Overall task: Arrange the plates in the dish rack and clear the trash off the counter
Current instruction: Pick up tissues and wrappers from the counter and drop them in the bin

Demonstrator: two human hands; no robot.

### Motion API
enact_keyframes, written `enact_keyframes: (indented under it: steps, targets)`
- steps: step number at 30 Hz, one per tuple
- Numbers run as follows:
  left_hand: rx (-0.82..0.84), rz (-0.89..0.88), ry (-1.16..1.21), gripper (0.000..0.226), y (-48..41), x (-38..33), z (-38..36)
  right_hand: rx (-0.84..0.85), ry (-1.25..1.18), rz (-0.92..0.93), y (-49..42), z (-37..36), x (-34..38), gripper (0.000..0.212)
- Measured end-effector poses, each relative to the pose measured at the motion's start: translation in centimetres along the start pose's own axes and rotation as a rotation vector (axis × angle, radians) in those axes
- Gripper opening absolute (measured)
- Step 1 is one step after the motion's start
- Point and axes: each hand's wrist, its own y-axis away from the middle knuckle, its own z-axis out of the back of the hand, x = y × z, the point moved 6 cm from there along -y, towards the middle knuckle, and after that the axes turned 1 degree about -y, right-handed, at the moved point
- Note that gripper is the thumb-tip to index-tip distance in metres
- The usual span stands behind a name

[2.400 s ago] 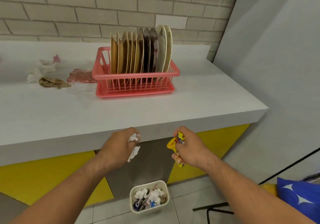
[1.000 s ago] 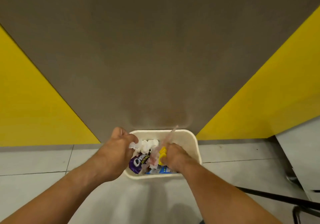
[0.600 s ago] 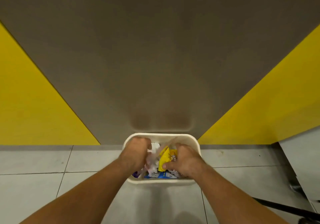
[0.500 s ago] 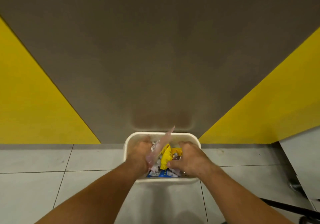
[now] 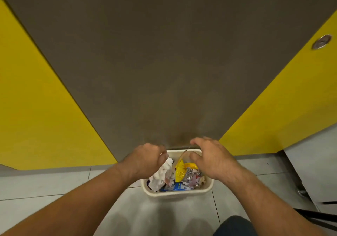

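Observation:
A cream trash bin [image 5: 176, 196] stands on the floor against the cabinet, full of rubbish. In it lie a yellow wrapper [image 5: 179, 170], crumpled white tissue [image 5: 160, 176], silver foil [image 5: 190, 174] and a blue packet [image 5: 176, 187]. A clear plastic piece [image 5: 182, 155] sticks up from the pile. My right hand [image 5: 211, 158] hovers over the bin's right side with fingers spread and nothing in it. My left hand [image 5: 146, 158] is over the left side, fingers curled, fingertips at the top of the tissue; whether it grips the tissue is unclear.
Behind the bin is a grey cabinet panel [image 5: 164, 62] flanked by yellow panels [image 5: 42, 111]. The floor [image 5: 54, 186] is pale tile. A round metal fitting [image 5: 321, 41] sits at the upper right. A black bar [image 5: 319, 216] crosses the floor at the lower right, near my knee [image 5: 235, 226].
Both hands went from the counter edge down into the bin. The right hand has let go of the yellow wrapper, opened, and both hands have lifted slightly.

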Motion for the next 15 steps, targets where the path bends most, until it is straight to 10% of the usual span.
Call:
enact_keyframes:
  steps: [15]
  targets:
    - [-0.419, -0.195, -0.121, 0.054, 20.3, -13.0, 33.9, -0.129, 0.034, 0.163, 13.2, 31.3, 17.7, 0.051]
